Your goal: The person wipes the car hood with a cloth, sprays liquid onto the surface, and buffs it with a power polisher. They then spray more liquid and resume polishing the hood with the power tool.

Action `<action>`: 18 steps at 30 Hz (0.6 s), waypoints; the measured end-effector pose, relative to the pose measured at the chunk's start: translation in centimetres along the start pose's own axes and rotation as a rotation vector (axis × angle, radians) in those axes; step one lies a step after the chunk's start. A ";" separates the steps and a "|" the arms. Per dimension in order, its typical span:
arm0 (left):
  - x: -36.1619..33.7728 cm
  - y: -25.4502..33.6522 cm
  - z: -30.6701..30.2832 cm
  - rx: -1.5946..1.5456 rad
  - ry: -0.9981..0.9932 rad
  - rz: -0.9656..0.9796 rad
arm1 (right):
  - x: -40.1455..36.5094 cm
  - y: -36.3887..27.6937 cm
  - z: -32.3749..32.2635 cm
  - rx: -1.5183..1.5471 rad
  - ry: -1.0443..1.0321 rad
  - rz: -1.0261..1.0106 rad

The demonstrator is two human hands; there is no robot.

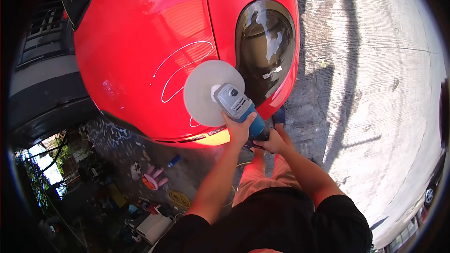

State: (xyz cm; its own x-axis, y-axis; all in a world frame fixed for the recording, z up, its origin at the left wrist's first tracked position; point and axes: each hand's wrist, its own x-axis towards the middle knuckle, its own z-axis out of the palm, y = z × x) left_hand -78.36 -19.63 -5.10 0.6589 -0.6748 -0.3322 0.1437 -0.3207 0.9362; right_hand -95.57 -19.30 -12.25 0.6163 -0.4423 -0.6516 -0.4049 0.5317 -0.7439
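Observation:
My left hand (238,129) is closed round the front of an angle polisher (251,118) with a grey head and a blue body. Farther back, my right hand (273,141) grips the dark rear end of the same tool. Its wide round pale pad (200,90) lies over the front of a red car hood (136,65), close to the headlight (265,42). A thin looping white line of what looks like polish (164,82) runs across the paint beside the pad, and the pad covers part of it.
Below the bumper at left lie a coiled yellow hose (179,200), a blue bottle (174,160) and a pink item (154,178). A white box (153,227) stands among clutter. Ridged concrete (375,89) stretches to the right. A cord trails near my legs.

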 end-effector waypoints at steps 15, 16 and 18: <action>-6.4 -0.8 -3.6 -0.017 0.114 -0.141 | -6.6 -1.4 0.9 -0.032 -0.333 0.306; -7.8 -0.6 -4.2 -0.054 0.116 -0.174 | -8.4 -1.4 1.3 -0.033 -0.323 0.235; -9.8 0.2 -4.6 -0.139 0.119 -0.186 | -10.4 -2.2 1.2 -0.022 -0.318 0.157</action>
State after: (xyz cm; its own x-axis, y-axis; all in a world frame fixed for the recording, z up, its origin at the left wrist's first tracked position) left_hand -81.40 -10.00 -1.13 0.6925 -0.5272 -0.4923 0.3656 -0.3318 0.8696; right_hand -100.25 -14.99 -3.65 0.7235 -0.1072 -0.6820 -0.5237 0.5583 -0.6434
